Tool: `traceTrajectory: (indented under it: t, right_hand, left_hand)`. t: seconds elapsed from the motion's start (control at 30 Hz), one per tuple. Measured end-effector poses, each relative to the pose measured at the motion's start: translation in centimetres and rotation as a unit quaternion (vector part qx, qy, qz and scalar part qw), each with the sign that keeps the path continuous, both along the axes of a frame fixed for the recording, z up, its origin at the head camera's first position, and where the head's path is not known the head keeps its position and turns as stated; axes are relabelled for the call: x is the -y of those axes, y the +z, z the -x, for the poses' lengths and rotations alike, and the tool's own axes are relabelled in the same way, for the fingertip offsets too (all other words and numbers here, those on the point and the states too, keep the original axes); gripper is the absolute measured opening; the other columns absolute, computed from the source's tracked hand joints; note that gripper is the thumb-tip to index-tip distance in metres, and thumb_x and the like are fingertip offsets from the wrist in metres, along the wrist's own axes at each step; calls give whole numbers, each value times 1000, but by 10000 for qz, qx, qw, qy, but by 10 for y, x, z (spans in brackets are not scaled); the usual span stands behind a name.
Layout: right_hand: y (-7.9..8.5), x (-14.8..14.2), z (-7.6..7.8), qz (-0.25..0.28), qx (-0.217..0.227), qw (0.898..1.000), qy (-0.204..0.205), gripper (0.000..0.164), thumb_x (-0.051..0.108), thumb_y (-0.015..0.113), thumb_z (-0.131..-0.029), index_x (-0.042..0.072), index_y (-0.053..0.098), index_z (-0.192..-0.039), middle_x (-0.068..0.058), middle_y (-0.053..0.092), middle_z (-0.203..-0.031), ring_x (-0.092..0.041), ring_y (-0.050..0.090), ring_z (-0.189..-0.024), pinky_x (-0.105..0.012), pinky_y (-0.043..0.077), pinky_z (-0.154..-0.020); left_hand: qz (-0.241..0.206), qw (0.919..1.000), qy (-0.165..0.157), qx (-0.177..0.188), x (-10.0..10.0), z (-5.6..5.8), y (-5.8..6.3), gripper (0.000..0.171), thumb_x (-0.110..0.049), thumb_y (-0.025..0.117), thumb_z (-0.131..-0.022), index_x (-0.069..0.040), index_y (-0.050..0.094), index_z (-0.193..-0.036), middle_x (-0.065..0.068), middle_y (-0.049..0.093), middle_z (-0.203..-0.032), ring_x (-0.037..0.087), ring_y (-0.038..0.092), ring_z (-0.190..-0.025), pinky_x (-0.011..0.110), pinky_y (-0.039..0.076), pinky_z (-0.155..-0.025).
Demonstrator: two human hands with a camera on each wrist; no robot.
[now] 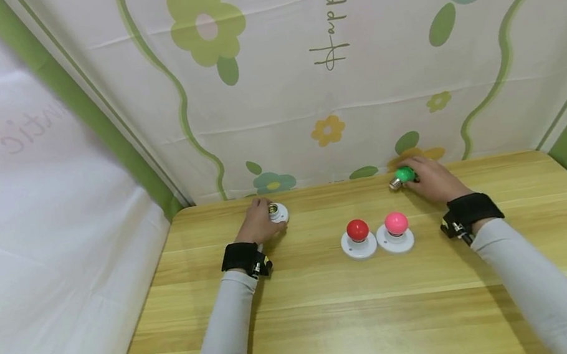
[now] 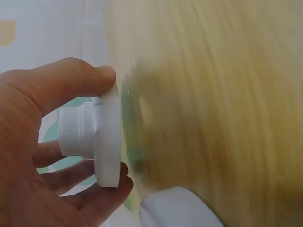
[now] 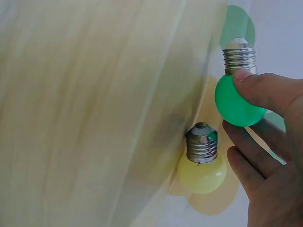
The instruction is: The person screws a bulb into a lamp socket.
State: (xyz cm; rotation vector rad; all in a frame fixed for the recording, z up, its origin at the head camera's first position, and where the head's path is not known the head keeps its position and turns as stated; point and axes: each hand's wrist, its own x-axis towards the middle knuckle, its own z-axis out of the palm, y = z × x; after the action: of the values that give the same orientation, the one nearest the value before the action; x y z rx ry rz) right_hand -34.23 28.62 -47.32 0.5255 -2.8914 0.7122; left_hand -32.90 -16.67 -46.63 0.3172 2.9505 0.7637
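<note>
At the table's back left, my left hand (image 1: 259, 222) grips a white lamp holder (image 1: 279, 212) by its round base. In the left wrist view the thumb lies on one edge of the lamp holder (image 2: 108, 137) and fingers curl round the opposite edge. My right hand (image 1: 434, 179), at the back right, holds a green light bulb (image 1: 404, 174) between thumb and fingers. Its metal screw cap is free of the hand in the right wrist view, where the green bulb (image 3: 239, 101) is close to a yellow bulb (image 3: 202, 175) lying on the table.
Toward the middle, a red bulb (image 1: 357, 230) and a pink bulb (image 1: 396, 223) stand upright in white lamp holders side by side. Part of another white rounded object (image 2: 180, 208) shows near the left hand. A flowered curtain (image 1: 274, 90) hangs behind the wooden table (image 1: 339, 331).
</note>
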Motion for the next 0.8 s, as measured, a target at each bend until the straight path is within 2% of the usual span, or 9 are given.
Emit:
traceTrajectory:
  t: [0.53, 0.8]
  right_hand:
    - [-1, 6, -15, 349, -94, 9993, -41, 47, 6, 71, -100, -1, 56, -145, -29, 52, -146, -51, 55, -130, -67, 48, -108]
    - [-2, 9, -23, 517, -422, 9978, -28, 48, 5, 73, -99, -3, 57, -143, -28, 53, -137, -49, 57, -122, -67, 50, -105]
  left_hand:
    - [-257, 9992, -117, -271, -5, -3, -6, 74, -31, 82, -92, 3, 50, -149, 23, 46, -153, 41, 48, -136, 50, 54, -106]
    - [-472, 9977, -260, -404, -9, -10, -3, 70, -32, 80, -93, 3, 53, -148, 24, 46, -151, 45, 42, -141, 53, 51, -109]
